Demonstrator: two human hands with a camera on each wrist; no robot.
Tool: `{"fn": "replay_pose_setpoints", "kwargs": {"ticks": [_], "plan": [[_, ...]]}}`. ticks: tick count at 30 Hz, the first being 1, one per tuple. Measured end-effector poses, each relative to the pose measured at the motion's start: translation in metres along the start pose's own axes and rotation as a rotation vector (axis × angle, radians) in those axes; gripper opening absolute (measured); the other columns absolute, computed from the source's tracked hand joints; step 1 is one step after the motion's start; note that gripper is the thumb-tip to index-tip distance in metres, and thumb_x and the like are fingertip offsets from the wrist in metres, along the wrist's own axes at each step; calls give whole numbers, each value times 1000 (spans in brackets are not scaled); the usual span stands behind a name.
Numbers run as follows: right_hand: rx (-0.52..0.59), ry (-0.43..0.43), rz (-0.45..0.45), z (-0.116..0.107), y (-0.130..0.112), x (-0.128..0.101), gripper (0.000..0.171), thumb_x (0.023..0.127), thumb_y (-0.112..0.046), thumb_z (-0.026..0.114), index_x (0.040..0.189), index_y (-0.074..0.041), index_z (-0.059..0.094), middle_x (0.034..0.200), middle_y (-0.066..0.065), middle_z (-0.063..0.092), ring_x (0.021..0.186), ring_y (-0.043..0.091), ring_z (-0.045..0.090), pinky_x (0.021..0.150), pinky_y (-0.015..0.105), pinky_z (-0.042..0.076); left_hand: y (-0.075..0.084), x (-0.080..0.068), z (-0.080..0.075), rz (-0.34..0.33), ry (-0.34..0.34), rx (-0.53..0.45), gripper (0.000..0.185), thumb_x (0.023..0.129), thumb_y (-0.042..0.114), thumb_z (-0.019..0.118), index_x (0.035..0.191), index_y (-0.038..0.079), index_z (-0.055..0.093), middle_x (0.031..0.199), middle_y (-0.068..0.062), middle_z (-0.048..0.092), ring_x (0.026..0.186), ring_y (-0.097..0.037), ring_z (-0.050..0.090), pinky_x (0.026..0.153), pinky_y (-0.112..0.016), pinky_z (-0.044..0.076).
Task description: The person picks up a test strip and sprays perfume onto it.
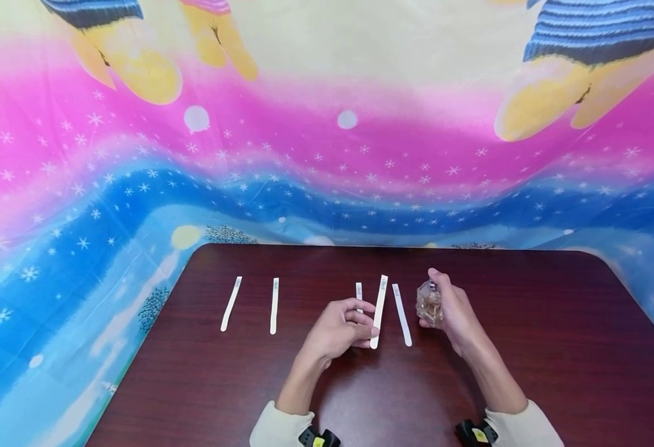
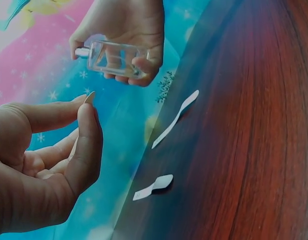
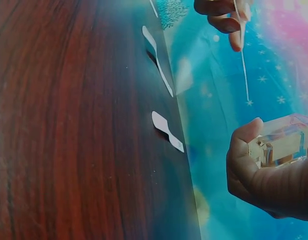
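Observation:
Between the thumb and fingers of my left hand (image 1: pixel 339 332) is a slim white paper test strip (image 1: pixel 380 304), pinched near its rounded lower end and tilted up above the table. My right hand (image 1: pixel 459 318) grips a clear glass perfume bottle (image 1: pixel 430 308) holding pale amber liquid. One fingertip of that hand lies at the spray top (image 2: pixel 83 52), as the left wrist view shows. The bottle stands off to the right of the held strip, apart from it. In the right wrist view the strip (image 3: pixel 244 65) appears edge-on, above the bottle (image 3: pixel 281 145).
On the dark wood table (image 1: pixel 192 385) lie several more strips: two at the left (image 1: pixel 230 304), one partly behind my left hand (image 1: pixel 359 290), and one (image 1: pixel 402 315) between my hands. A printed cloth (image 1: pixel 304 155) hangs behind the table's far edge.

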State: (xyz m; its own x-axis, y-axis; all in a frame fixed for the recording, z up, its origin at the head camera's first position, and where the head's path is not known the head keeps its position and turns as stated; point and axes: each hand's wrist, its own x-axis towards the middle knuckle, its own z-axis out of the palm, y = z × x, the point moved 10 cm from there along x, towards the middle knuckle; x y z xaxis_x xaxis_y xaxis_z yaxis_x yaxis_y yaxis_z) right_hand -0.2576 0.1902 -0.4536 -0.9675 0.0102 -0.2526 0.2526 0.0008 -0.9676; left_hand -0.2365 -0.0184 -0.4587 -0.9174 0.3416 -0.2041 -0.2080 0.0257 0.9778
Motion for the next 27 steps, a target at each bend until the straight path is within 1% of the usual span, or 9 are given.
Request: {"fn": "replay_pose_setpoints", "kwargs": {"ticks": [4,11,18,22,24,27], "plan": [[-16,16,4,-1,2,2,54,112,-59,41,89,-14,61,78,0,63,76,16,62,69,32,62,2,-1,3,4,-4,5,38,89,-8,77,126,-5,69,86,-4,68,69,-11,67,70,-29,67],[-73,54,-1,-4,5,4,56,111,-60,44,98,-8,61,77,1,63,71,15,62,65,31,62,3,-3,8,1,-17,11,38,90,-8,77,126,-4,69,86,-3,68,70,-12,67,71,-31,67],[-123,100,-26,-8,5,5,54,110,-58,47,94,-8,61,73,0,60,65,15,61,60,31,62,5,-4,12,5,-31,-5,38,90,-8,76,127,-5,68,86,-3,68,69,-12,68,72,-31,67],[-159,115,-28,-10,5,5,56,110,-59,47,99,-6,62,75,1,60,66,15,62,60,32,62,5,-5,16,4,-39,-19,37,90,-9,76,126,-5,68,85,-3,68,69,-12,68,71,-30,67],[-162,117,-31,-10,5,5,56,111,-59,47,97,-7,62,75,1,60,66,15,62,60,32,62,5,-5,17,2,-41,-27,36,90,-9,75,125,-5,68,85,-3,68,69,-12,68,70,-28,67],[-158,118,-36,-10,5,5,54,111,-58,47,90,-9,60,72,0,59,64,15,61,60,32,62,5,-5,21,1,-49,-35,36,89,-10,75,124,-6,68,84,-3,68,69,-12,68,69,-27,66]]}}
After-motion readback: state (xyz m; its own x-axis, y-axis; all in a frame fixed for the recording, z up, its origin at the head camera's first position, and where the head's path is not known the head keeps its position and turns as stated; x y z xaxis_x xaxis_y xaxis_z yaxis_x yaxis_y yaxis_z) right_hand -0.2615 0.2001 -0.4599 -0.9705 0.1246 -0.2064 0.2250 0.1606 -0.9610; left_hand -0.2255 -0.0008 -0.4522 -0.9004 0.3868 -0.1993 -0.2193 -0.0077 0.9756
